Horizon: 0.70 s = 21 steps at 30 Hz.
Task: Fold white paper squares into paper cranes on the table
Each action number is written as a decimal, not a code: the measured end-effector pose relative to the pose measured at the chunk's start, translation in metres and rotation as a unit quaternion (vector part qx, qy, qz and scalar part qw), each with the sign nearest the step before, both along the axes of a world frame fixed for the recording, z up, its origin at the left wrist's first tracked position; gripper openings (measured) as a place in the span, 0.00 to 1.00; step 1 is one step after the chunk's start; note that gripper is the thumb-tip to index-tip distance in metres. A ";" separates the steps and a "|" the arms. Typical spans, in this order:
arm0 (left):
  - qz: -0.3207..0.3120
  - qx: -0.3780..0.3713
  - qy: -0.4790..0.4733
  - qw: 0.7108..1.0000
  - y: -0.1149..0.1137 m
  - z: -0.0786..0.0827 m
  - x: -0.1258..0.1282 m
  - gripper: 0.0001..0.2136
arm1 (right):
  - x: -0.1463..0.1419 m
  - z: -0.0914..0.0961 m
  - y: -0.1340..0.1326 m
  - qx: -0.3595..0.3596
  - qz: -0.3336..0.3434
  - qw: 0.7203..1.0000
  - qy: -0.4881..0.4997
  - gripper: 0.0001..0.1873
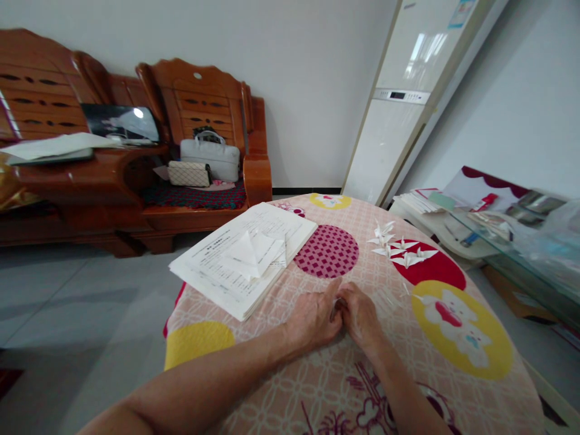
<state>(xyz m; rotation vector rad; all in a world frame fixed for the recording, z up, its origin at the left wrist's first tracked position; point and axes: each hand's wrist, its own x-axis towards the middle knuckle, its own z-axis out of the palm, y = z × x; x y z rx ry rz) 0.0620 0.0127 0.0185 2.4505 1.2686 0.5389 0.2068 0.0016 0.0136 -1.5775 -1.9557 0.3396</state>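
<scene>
My left hand [313,315] and my right hand [361,314] meet over the patterned tablecloth [281,386], their fingertips pressed together. Whatever lies between the fingers is hidden by them. Up and left of my left hand is a stack of printed sheets [203,266], with a folded piece of white paper [254,254] on top. Several white paper cranes [410,258] stand beyond my right hand, on and around a red circle of the cloth. Thin pale slivers [405,290] lie just right of that hand, too small to make out.
A glass-topped side table [512,254] with papers, metal bowls and plastic bags stands at the right. Behind the round table are a wooden chair [199,90] holding a grey handbag [211,156] and a patterned purse [189,174], and a tall white air conditioner [385,133].
</scene>
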 end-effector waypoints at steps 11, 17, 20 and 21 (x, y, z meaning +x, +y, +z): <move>0.011 0.077 0.035 0.996 0.002 -0.012 -0.002 0.25 | -0.002 -0.004 -0.002 0.011 -0.029 0.999 -0.006 0.10; 0.007 0.075 0.038 0.996 0.003 -0.013 -0.002 0.26 | -0.002 -0.003 -0.002 0.009 -0.066 0.996 -0.050 0.06; 0.007 0.062 0.045 0.997 0.002 -0.009 -0.002 0.27 | -0.002 -0.004 -0.001 0.035 -0.064 0.994 -0.077 0.06; 0.009 0.057 0.047 0.997 0.001 -0.007 -0.002 0.27 | -0.002 -0.004 -0.001 0.043 -0.053 0.995 -0.077 0.07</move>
